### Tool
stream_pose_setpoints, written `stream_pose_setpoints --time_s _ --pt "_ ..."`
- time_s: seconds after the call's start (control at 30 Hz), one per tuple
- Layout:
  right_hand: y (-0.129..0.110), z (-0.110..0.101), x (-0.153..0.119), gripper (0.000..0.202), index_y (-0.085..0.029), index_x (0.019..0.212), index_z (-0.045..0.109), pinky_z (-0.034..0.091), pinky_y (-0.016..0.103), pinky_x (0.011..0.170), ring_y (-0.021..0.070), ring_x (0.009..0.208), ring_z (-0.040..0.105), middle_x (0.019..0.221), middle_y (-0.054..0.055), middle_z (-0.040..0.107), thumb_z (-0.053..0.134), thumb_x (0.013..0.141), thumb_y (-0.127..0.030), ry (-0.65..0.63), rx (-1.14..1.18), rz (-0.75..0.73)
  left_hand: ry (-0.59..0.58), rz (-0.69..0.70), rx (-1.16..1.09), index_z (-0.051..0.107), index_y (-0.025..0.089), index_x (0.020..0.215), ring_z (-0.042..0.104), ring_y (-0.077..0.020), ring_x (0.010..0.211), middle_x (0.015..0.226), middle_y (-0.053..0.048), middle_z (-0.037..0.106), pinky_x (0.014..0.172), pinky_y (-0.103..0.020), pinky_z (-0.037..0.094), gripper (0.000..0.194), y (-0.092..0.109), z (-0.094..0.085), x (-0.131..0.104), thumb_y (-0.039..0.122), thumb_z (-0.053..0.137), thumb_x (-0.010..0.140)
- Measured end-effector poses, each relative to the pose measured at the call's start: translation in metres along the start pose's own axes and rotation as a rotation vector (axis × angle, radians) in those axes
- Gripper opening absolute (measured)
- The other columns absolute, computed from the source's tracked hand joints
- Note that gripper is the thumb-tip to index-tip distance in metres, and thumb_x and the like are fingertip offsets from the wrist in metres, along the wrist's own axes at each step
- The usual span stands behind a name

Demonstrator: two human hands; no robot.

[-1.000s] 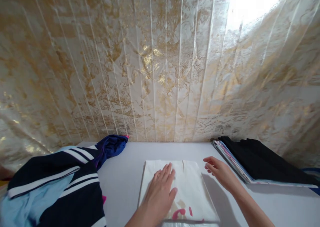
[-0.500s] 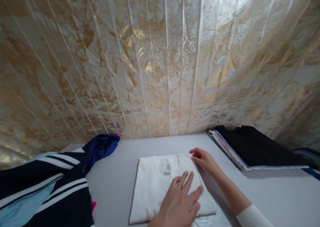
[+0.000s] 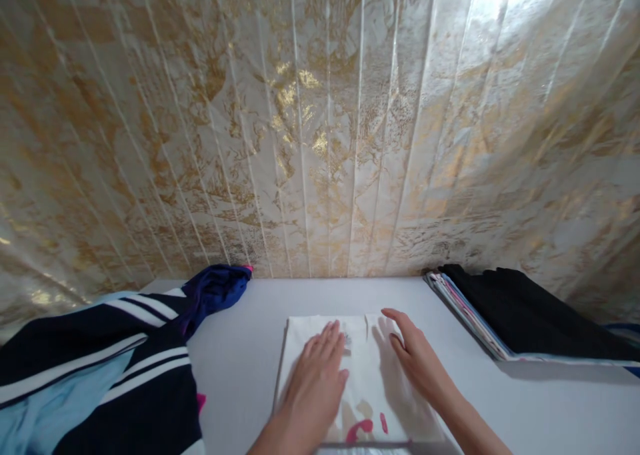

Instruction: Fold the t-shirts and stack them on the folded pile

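A white shirt (image 3: pixel 367 375), folded into a flat rectangle, lies on the pale table in front of me. A tag shows at its collar, and a pink and beige print shows near its lower edge. My left hand (image 3: pixel 320 368) rests flat on the left half of the shirt, fingers stretched towards the collar. Along the right edge of the shirt is my right hand (image 3: pixel 413 348), its thumb and forefinger apart and nothing between them. The left hand partly covers the collar tag.
Dark navy clothing with white stripes (image 3: pixel 150 375) is heaped on the left, with a blue garment (image 3: pixel 220 295) behind it. At the right sits a stack of folded clothes topped by black cloth (image 3: pixel 525 315). A gold-patterned curtain (image 3: pixel 320 141) hangs behind the table (image 3: pixel 240 368).
My left hand has shifted left and up the shirt, uncovering the pink print. My right hand has turned along the right edge, its fingers off the corner. The view has swung slightly left.
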State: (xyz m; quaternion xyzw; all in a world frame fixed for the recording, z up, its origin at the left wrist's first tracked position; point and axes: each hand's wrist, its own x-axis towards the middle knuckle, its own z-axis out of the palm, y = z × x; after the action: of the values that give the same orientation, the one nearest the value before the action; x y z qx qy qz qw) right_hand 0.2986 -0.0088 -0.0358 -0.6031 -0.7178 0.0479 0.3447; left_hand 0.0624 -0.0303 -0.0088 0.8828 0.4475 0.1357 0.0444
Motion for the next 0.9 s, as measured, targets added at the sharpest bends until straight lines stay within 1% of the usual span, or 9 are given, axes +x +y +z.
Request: stream_pose_setpoints --time_s 0.1,0.17,0.23,0.37,0.47,0.6,0.73,0.83,0.9 --pt "-0.015 0.02 -0.009 0.047 -0.016 0.132 0.05 0.037 0.047 0.105 0.0264 0.135 0.038 0.141 0.013 0.049 0.034 0.092 -0.034 -0.06 -0.197 -0.037 0.081 -0.173 0.13 0.039 0.009 0.141 0.027 -0.0293 0.139 0.15 -0.016 0.029 0.11 -0.048 0.032 0.052 -0.031 0.0 -0.011 0.027 0.045 0.092" --pt "-0.022 0.031 -0.013 0.051 -0.015 0.135 0.049 0.034 0.05 0.107 0.0291 0.138 0.032 0.146 0.013 0.042 0.038 0.093 -0.04 -0.107 -0.325 -0.037 0.082 -0.194 0.153 0.041 0.01 0.14 0.029 -0.0296 0.138 0.149 -0.017 0.031 0.109 -0.047 0.034 0.051 -0.042 0.003 -0.016 0.031 0.045 0.094" --pt "-0.025 0.038 -0.016 0.054 -0.018 0.138 0.047 0.032 0.051 0.108 0.0301 0.139 0.029 0.15 0.011 0.037 0.039 0.093 -0.046 -0.139 -0.411 -0.037 0.071 -0.19 0.147 0.04 0.013 0.141 0.029 -0.029 0.138 0.149 -0.015 0.032 0.108 -0.046 0.036 0.051 -0.044 0.007 -0.02 0.033 0.045 0.095" --pt "-0.024 0.04 -0.019 0.055 -0.021 0.141 0.044 0.031 0.051 0.108 0.0307 0.14 0.028 0.152 0.009 0.033 0.037 0.094 -0.05 -0.164 -0.479 -0.038 0.101 -0.203 0.117 0.04 0.02 0.142 0.027 -0.0294 0.139 0.15 -0.013 0.032 0.108 -0.046 0.035 0.05 -0.041 0.011 -0.022 0.031 0.047 0.094" --pt "-0.023 0.039 -0.02 0.055 -0.021 0.14 0.045 0.032 0.051 0.108 0.0309 0.139 0.028 0.151 0.01 0.034 0.037 0.094 -0.05 -0.165 -0.499 -0.047 0.107 -0.203 0.086 0.04 0.023 0.142 0.027 -0.0287 0.139 0.151 -0.012 0.032 0.108 -0.047 0.034 0.049 -0.041 0.007 -0.023 0.031 0.047 0.094" --pt "-0.023 0.039 -0.021 0.055 -0.021 0.139 0.047 0.033 0.051 0.107 0.0313 0.139 0.029 0.151 0.011 0.035 0.037 0.094 -0.051 -0.142 -0.503 -0.071 0.059 -0.133 0.02 0.043 0.022 0.14 0.026 -0.0265 0.14 0.152 -0.011 0.03 0.11 -0.049 0.029 0.045 -0.035 -0.005 -0.025 0.032 0.044 0.096" --pt "-0.025 0.038 -0.022 0.051 -0.026 0.137 0.049 0.035 0.051 0.105 0.032 0.139 0.03 0.151 0.011 0.035 0.037 0.094 -0.051 -0.114 -0.475 -0.096 -0.002 -0.034 -0.074 0.044 0.028 0.139 0.022 -0.0251 0.141 0.153 -0.007 0.029 0.112 -0.048 0.027 0.043 -0.02 -0.009 -0.023 0.041 0.039 0.098" --pt "-0.028 0.035 -0.022 0.048 -0.031 0.137 0.049 0.035 0.052 0.105 0.0328 0.138 0.03 0.151 0.009 0.034 0.038 0.094 -0.049 -0.128 -0.453 -0.102 -0.022 -0.054 -0.11 0.046 0.029 0.138 0.02 -0.0271 0.142 0.152 -0.007 0.031 0.112 -0.049 0.026 0.045 -0.01 -0.007 -0.02 0.047 0.04 0.097" --pt "-0.029 0.034 -0.021 0.047 -0.032 0.136 0.049 0.034 0.054 0.104 0.0337 0.138 0.031 0.151 0.009 0.035 0.039 0.093 -0.049 -0.15 -0.447 -0.094 -0.027 -0.072 -0.116 0.046 0.028 0.138 0.019 -0.0278 0.142 0.152 -0.007 0.03 0.112 -0.049 0.025 0.046 -0.008 -0.006 -0.019 0.047 0.041 0.096"
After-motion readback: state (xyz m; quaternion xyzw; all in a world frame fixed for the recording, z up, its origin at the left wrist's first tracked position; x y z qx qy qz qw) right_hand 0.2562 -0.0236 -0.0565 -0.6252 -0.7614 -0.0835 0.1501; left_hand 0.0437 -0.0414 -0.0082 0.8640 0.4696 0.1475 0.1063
